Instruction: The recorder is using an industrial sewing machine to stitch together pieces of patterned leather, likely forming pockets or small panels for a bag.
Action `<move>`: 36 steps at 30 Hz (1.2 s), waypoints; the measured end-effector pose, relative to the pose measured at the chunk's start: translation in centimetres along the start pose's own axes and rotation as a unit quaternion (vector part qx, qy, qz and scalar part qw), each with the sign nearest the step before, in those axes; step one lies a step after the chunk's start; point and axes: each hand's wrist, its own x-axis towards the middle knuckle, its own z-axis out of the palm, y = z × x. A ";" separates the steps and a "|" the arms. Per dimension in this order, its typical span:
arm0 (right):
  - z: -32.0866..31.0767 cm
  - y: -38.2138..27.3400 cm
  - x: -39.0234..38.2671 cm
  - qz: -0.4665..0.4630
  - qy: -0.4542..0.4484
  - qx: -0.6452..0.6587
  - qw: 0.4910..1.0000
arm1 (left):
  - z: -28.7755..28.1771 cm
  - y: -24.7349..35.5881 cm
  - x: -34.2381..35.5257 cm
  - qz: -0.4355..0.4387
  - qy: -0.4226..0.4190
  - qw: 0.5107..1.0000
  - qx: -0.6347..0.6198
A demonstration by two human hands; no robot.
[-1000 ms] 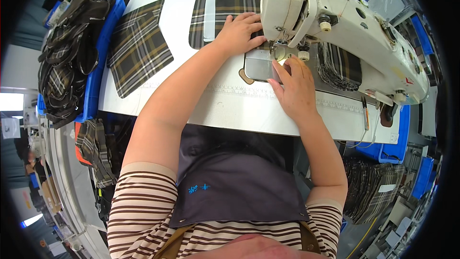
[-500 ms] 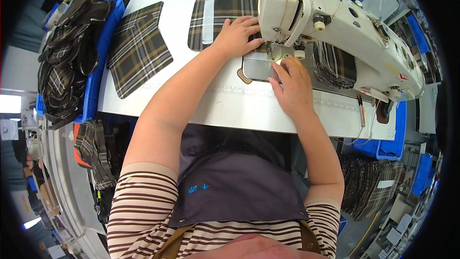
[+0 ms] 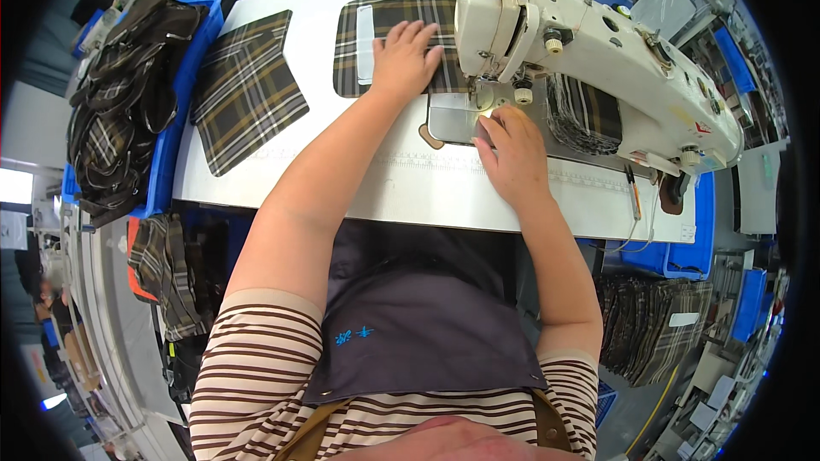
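fabric panel (image 3: 401, 8), plaid, beneath left hand (image 3: 401, 61), showing either side

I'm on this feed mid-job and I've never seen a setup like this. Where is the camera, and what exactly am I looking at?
There is no robot here. You are looking down from a wide camera worn on a person's head, so picture left is their left, and straight edges bend near the rim.

The big off-white device is a sewing machine, standing on a white table. The bare left hand lies spread on a plaid piece with a pale strip. The right hand is by the needle area, fingers bent; whether it pinches anything is unclear.

Another plaid panel lies further left, and a fabric stack sits behind the machine's arm. At far left, a blue bin is heaped with dark pieces.
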 end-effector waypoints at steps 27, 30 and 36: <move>-5.8 -9.1 -12.7 0.384 -0.027 0.553 0.739 | -17.4 6.0 -23.5 0.006 -0.167 0.959 -0.230; -12.4 -7.5 -12.6 0.325 0.043 0.402 0.855 | -14.4 -1.8 -20.0 0.035 -0.044 0.992 -0.111; -26.3 -0.9 -16.6 0.356 0.440 0.338 0.752 | -13.1 -14.6 -16.0 -0.026 -0.015 0.996 0.087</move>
